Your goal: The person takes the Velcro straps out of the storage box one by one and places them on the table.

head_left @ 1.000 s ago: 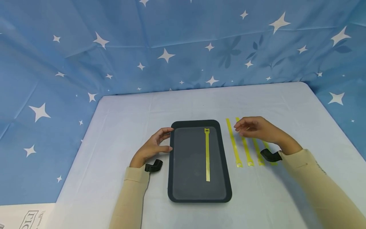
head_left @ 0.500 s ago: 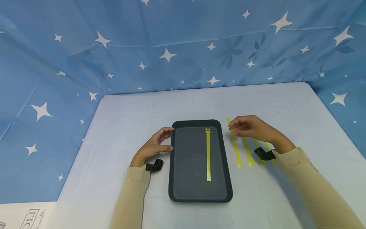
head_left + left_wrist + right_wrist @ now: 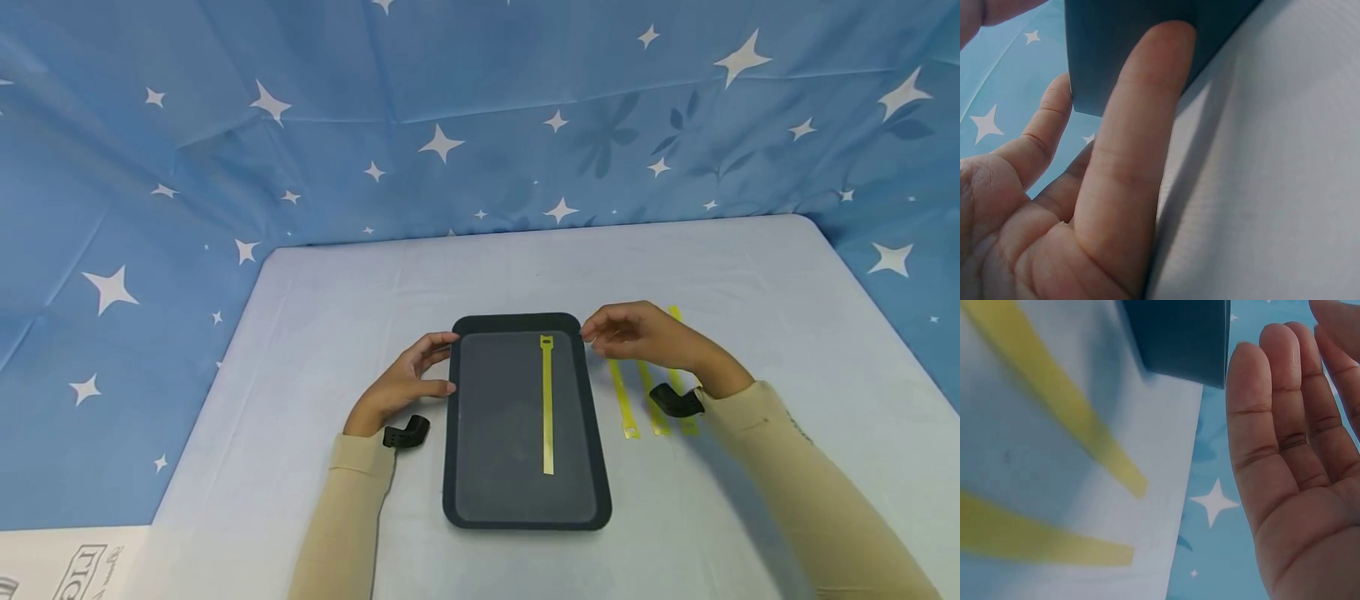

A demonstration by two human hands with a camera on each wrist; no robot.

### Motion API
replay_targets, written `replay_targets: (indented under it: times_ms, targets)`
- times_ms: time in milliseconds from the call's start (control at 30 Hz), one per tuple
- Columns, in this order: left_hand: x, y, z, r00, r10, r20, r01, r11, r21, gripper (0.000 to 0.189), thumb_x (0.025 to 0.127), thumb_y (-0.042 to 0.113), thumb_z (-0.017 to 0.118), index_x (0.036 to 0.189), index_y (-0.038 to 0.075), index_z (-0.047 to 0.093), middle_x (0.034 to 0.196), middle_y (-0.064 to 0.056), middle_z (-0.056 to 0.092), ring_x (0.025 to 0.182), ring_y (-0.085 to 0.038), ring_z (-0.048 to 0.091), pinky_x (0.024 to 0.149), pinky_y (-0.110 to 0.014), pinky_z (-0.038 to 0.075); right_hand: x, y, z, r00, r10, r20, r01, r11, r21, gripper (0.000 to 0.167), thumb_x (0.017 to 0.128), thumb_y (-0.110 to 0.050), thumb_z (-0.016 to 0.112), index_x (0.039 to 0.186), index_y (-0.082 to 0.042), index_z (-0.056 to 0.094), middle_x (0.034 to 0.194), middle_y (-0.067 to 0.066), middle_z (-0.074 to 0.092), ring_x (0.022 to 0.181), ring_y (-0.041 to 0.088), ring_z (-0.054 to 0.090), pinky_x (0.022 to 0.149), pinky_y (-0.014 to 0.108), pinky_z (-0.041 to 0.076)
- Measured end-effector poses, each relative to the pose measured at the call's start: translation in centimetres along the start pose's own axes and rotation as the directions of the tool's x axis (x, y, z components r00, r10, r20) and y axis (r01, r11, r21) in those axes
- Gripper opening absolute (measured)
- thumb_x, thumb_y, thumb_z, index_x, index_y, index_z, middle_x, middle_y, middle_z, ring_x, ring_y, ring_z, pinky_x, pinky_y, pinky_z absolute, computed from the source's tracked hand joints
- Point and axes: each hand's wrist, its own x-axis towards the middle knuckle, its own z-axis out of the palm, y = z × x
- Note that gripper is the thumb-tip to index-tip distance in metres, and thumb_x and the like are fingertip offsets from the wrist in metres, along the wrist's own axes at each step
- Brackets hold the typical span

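Observation:
A dark grey rectangular tray (image 3: pixel 495 425) lies on the table, with one yellow cable-tie strap (image 3: pixel 547 408), slotted head at the far end, lengthwise in its right half. My left hand (image 3: pixel 401 383) rests at the tray's left side, fingers at the far left corner and thumb lower down. In the left wrist view the thumb (image 3: pixel 1132 144) lies straight against the tray wall (image 3: pixel 1094 56). My right hand (image 3: pixel 645 337) is at the tray's far right corner, holding nothing. Its fingers (image 3: pixel 1250 400) extend beside the wall in the right wrist view; contact is hard to tell.
Several more yellow straps (image 3: pixel 624 404) lie side by side on the white tablecloth (image 3: pixel 360 292) right of the tray, partly hidden beneath my right hand and wrist. A blue star-patterned curtain (image 3: pixel 495 108) hangs behind the table. A printed pale item (image 3: pixel 67 567) shows at the lower left.
My right hand has moved left from above the straps to the tray's far right corner. The left hand, the tray and the strap in it stay put.

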Motion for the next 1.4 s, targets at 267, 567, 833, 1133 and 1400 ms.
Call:
replay_targets:
  times_ms: [267,567,833,1133,1400]
  targets:
    - [-0.1,0.1,-0.1,1.0,0.002,0.003,-0.002,1.0,-0.003,0.081,0.091,0.005,0.081,0.161,-0.001,0.04,0.169,-0.021,0.038,0.158,-0.041,0.033,0.127,-0.061,0.023,1.0,-0.1,1.1,0.999,-0.009,0.045,0.007,0.999,0.049,0.026,0.098,0.014,0.068,0.124,0.017,0.065,0.117,0.017,0.072,0.101,0.012,0.073,0.089,0.026,0.06]
    - [0.1,0.0,-0.1,1.0,0.004,0.004,-0.004,1.0,0.0,0.081,0.092,0.007,0.081,0.161,-0.001,0.041,0.168,-0.022,0.039,0.158,-0.041,0.034,0.127,-0.061,0.023,2.0,-0.3,1.8,0.992,-0.005,0.128,-0.005,0.997,0.074,0.029,0.098,0.012,0.07,0.124,0.02,0.063,0.118,0.025,0.069,0.103,0.022,0.072,0.09,0.03,0.06]
    - [0.1,0.0,-0.1,1.0,0.001,-0.001,-0.001,1.0,0.011,0.081,0.091,0.007,0.081,0.161,0.0,0.041,0.168,-0.021,0.039,0.158,-0.04,0.034,0.127,-0.061,0.025,3.1,-0.2,2.1,0.964,-0.02,0.267,0.022,1.0,-0.002,0.026,0.098,0.007,0.074,0.121,0.016,0.068,0.121,0.034,0.067,0.109,0.035,0.071,0.096,0.037,0.059]
    - [0.1,-0.2,-0.1,1.0,0.004,-0.003,-0.004,1.0,0.031,0.081,0.09,0.005,0.08,0.161,-0.002,0.041,0.169,-0.022,0.038,0.158,-0.042,0.033,0.126,-0.061,0.026,4.9,-0.4,2.6,0.925,0.061,0.374,-0.022,0.994,-0.108,0.025,0.095,0.011,0.076,0.119,0.007,0.075,0.123,0.019,0.074,0.116,0.041,0.07,0.1,0.048,0.058]
    - [0.1,0.1,-0.1,1.0,-0.008,-0.008,0.008,1.0,0.015,0.081,0.091,0.006,0.08,0.161,0.0,0.041,0.168,-0.021,0.039,0.157,-0.04,0.034,0.126,-0.061,0.026,6.5,-0.5,3.4,0.892,0.067,0.447,0.025,0.98,-0.198,0.027,0.093,0.013,0.076,0.118,0.003,0.077,0.12,0.012,0.076,0.116,0.036,0.072,0.1,0.043,0.059]
